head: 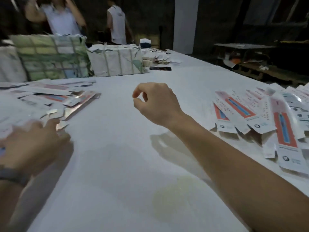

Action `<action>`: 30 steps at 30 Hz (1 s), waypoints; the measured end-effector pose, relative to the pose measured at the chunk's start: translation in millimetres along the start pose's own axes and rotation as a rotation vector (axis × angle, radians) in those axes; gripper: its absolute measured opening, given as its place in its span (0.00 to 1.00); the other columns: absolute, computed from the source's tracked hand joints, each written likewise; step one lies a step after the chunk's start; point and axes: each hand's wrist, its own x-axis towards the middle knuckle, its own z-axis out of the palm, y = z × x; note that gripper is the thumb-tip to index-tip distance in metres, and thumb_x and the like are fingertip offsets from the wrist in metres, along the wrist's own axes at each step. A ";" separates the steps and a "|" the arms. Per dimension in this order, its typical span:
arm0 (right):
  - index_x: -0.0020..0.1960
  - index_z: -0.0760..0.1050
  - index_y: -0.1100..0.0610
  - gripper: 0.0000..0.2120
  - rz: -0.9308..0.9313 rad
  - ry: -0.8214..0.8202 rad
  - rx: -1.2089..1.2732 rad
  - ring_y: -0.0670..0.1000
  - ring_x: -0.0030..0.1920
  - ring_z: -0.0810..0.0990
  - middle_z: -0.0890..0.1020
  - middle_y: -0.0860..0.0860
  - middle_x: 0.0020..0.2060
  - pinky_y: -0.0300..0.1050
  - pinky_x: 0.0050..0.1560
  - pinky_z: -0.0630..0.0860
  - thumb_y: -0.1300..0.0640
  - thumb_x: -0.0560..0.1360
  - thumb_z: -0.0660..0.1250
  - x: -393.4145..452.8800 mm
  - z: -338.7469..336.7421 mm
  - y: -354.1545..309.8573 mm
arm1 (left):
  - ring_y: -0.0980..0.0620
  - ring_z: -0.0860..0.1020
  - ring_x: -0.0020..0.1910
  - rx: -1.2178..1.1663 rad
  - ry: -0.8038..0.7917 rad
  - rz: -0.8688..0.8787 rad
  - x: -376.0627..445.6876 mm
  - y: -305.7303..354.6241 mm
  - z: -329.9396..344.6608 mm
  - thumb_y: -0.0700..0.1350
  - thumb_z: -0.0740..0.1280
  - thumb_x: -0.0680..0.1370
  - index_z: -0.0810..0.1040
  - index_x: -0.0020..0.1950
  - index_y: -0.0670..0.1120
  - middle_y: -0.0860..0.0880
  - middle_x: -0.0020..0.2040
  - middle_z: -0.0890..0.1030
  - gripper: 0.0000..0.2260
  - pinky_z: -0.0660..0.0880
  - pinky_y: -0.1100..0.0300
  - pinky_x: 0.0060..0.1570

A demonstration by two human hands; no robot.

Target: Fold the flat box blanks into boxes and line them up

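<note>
Nearest, the left hand (31, 146) reaches, blurred, to the loose heap of flat white-and-red card box blanks (55, 101) at the white worktop's (117, 164) left edge; whether it grips one cannot be told. It should probably peel off a single blank (not two). Mid-worktop, the right hand (155, 104) hovers, fingers loosely curled, holding nothing. Folded white-and-red boxes (260, 118) line the right edge.

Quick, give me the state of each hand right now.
Left hand: blurred, reaching onto the flat box blanks; grip cannot be told.
Right hand: above the table, fingers loosely curled, holding nothing.
</note>
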 end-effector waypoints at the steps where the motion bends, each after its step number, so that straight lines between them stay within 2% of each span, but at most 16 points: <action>1: 0.49 0.80 0.48 0.06 -0.021 -0.029 0.024 0.50 0.41 0.75 0.71 0.42 0.31 0.45 0.42 0.70 0.53 0.74 0.66 -3.8 7.1 -7.9 | 0.34 0.74 0.62 0.060 0.026 -0.003 -13.6 5.0 -9.0 0.60 0.61 0.76 0.67 0.68 0.57 0.43 0.61 0.76 0.22 0.72 0.40 0.63; 3: 0.48 0.80 0.47 0.05 -0.058 -0.069 0.075 0.50 0.39 0.75 0.72 0.43 0.29 0.47 0.44 0.74 0.53 0.74 0.66 -10.1 19.2 -19.9 | 0.36 0.76 0.58 0.107 0.080 0.013 -26.3 14.8 -17.2 0.58 0.58 0.78 0.69 0.66 0.57 0.45 0.58 0.76 0.16 0.73 0.43 0.59; 6: 0.46 0.80 0.47 0.04 -0.094 -0.093 0.131 0.49 0.37 0.75 0.73 0.43 0.28 0.49 0.46 0.77 0.53 0.74 0.68 -14.4 32.2 -30.2 | 0.37 0.77 0.58 0.110 0.142 0.066 -32.8 20.3 -17.8 0.54 0.57 0.82 0.70 0.68 0.52 0.44 0.58 0.77 0.16 0.73 0.45 0.54; 8: 0.46 0.81 0.47 0.04 -0.107 -0.107 0.135 0.49 0.37 0.75 0.73 0.43 0.28 0.51 0.47 0.77 0.54 0.74 0.68 -16.0 38.6 -33.7 | 0.36 0.77 0.54 0.118 0.128 0.076 -34.1 22.4 -17.1 0.49 0.60 0.81 0.72 0.67 0.48 0.42 0.53 0.77 0.15 0.75 0.48 0.49; 11: 0.46 0.81 0.47 0.04 -0.110 -0.111 0.139 0.50 0.37 0.75 0.74 0.43 0.28 0.51 0.47 0.77 0.54 0.74 0.68 -17.4 44.3 -34.1 | 0.40 0.72 0.44 0.127 0.167 0.090 -34.7 21.3 -17.8 0.47 0.62 0.80 0.73 0.63 0.46 0.45 0.41 0.72 0.12 0.68 0.52 0.38; 15: 0.45 0.81 0.48 0.04 -0.107 -0.090 0.150 0.50 0.36 0.75 0.74 0.43 0.28 0.50 0.46 0.77 0.54 0.74 0.68 -16.6 46.2 -32.5 | 0.38 0.76 0.44 0.151 0.184 0.108 -31.9 24.1 -15.8 0.45 0.63 0.80 0.74 0.64 0.46 0.42 0.45 0.76 0.12 0.67 0.54 0.35; 17: 0.45 0.81 0.48 0.04 -0.100 -0.089 0.155 0.50 0.36 0.75 0.74 0.43 0.28 0.50 0.46 0.77 0.55 0.74 0.68 -16.6 46.7 -31.4 | 0.38 0.77 0.47 0.150 0.191 0.113 -31.1 23.2 -15.8 0.47 0.62 0.81 0.73 0.65 0.47 0.42 0.49 0.78 0.13 0.71 0.52 0.38; 18: 0.45 0.81 0.48 0.04 -0.096 -0.092 0.157 0.50 0.36 0.75 0.74 0.43 0.28 0.50 0.46 0.77 0.55 0.74 0.68 -16.8 47.0 -31.0 | 0.37 0.77 0.51 0.149 0.190 0.101 -30.6 21.5 -15.8 0.48 0.62 0.81 0.73 0.65 0.48 0.42 0.51 0.78 0.13 0.75 0.49 0.45; 20: 0.45 0.81 0.47 0.04 -0.095 -0.094 0.162 0.49 0.36 0.74 0.74 0.43 0.28 0.51 0.46 0.77 0.55 0.74 0.68 -17.5 47.4 -30.6 | 0.35 0.72 0.62 0.176 0.165 0.040 -30.3 15.7 -16.0 0.51 0.61 0.81 0.72 0.66 0.51 0.43 0.59 0.76 0.14 0.70 0.40 0.61; 22: 0.44 0.81 0.47 0.04 -0.096 -0.089 0.169 0.49 0.36 0.74 0.74 0.43 0.28 0.51 0.46 0.77 0.55 0.74 0.68 -17.7 47.6 -30.1 | 0.32 0.69 0.66 0.162 0.107 -0.021 -30.3 10.9 -17.8 0.53 0.59 0.81 0.70 0.66 0.52 0.42 0.61 0.73 0.14 0.68 0.37 0.63; 25: 0.44 0.81 0.48 0.04 -0.091 -0.087 0.185 0.49 0.36 0.74 0.74 0.43 0.28 0.51 0.45 0.77 0.55 0.74 0.67 -17.8 47.9 -29.9 | 0.36 0.76 0.57 0.144 0.091 0.041 -33.1 15.5 -18.4 0.53 0.57 0.83 0.69 0.67 0.49 0.44 0.53 0.75 0.15 0.72 0.49 0.51; 27: 0.44 0.81 0.48 0.04 -0.086 -0.084 0.191 0.49 0.36 0.74 0.74 0.43 0.28 0.51 0.45 0.77 0.55 0.74 0.67 -18.1 48.3 -29.1 | 0.38 0.77 0.51 0.150 0.111 0.078 -39.3 23.5 -20.2 0.49 0.59 0.82 0.69 0.65 0.46 0.46 0.45 0.73 0.14 0.68 0.54 0.43; 30: 0.45 0.81 0.48 0.05 -0.086 -0.070 0.196 0.48 0.34 0.74 0.75 0.43 0.28 0.50 0.43 0.77 0.55 0.74 0.67 -18.1 48.7 -27.6 | 0.41 0.74 0.41 0.139 0.169 0.119 -49.1 35.1 -26.3 0.47 0.61 0.80 0.68 0.64 0.46 0.48 0.37 0.69 0.13 0.63 0.56 0.35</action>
